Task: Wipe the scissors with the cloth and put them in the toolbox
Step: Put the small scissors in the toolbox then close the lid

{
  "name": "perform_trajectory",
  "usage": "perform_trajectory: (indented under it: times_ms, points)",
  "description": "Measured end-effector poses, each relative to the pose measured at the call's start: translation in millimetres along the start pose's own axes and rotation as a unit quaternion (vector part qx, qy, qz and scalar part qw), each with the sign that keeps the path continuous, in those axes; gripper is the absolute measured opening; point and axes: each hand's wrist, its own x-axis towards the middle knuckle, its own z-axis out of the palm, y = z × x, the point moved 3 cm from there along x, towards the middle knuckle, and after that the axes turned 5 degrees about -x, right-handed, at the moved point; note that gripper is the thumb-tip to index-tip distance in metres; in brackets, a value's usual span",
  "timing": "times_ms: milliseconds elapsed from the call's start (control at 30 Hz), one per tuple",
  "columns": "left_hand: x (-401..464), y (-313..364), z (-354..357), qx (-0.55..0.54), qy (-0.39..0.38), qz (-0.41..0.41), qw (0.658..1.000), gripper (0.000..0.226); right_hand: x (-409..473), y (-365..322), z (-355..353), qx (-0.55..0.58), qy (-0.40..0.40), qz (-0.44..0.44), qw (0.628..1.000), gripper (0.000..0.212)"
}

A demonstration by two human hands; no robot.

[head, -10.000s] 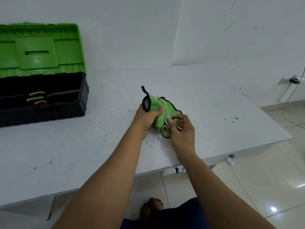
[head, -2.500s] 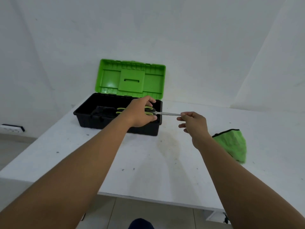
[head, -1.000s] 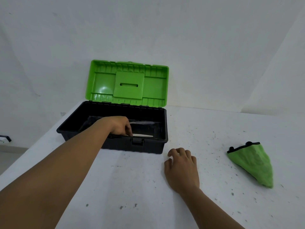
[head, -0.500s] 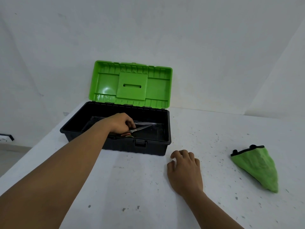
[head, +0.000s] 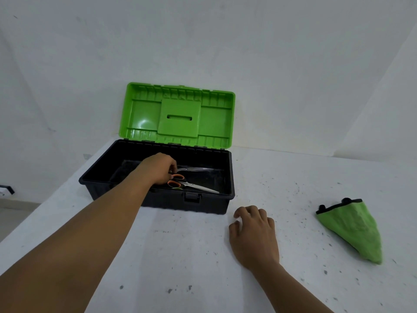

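The black toolbox [head: 227, 201] stands open on the white table, its green lid [head: 180, 114] upright against the wall. My left hand [head: 159, 168] reaches inside it, fingers curled over the handles of the scissors [head: 195, 169], whose blades point right along the box floor; the handles are hidden under my fingers. My right hand [head: 252, 236] rests on the table in front of the box's right corner, fingers loosely bent and holding nothing. The green cloth [head: 352, 229] lies crumpled on the table to the right.
A second pair of scissors with orange handles [head: 178, 180] lies in the box near its front wall, and a bit of green handle shows beneath it. The white table [head: 180, 256] is speckled with dark bits. Walls close in behind and to the right.
My left hand has lowered the scissors deeper into the toolbox, and they now lie flat. The orange-handled pair has come into sight. The right hand and cloth stay put.
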Motion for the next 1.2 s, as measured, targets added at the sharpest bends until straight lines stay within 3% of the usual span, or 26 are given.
perform_trajectory:
  times_ms: [233,300,433,633,867,1067,1200]
  points:
    - [-7,5,-5,-0.098,-0.010,0.021,0.995,0.006,-1,0,0,0.001,0.005,0.001,1.000,0.029]
    - [-10,10,-7,-0.129,-0.048,0.033,0.990,0.003,-1,0,0,0.001,0.003,0.000,1.000,0.030]
    - [-13,17,-3,-0.083,-0.109,0.039,0.990,0.008,-1,1,0,-0.001,-0.001,0.000,1.000,0.031]
    - [-12,16,-4,-0.041,-0.082,0.019,0.996,0.005,-1,1,0,-0.002,-0.001,0.001,1.000,0.030]
    - [-12,25,-1,0.039,-0.075,-0.006,0.996,0.020,-1,1,1,0.002,0.005,0.000,1.000,0.029]
    - [-14,21,-3,0.024,-0.077,0.000,0.997,0.009,-1,2,1,0.005,0.007,0.000,1.000,0.029]
    - [-12,18,-3,0.019,-0.065,0.002,0.998,0.021,-1,2,1,0.010,0.012,-0.002,1.000,0.029]
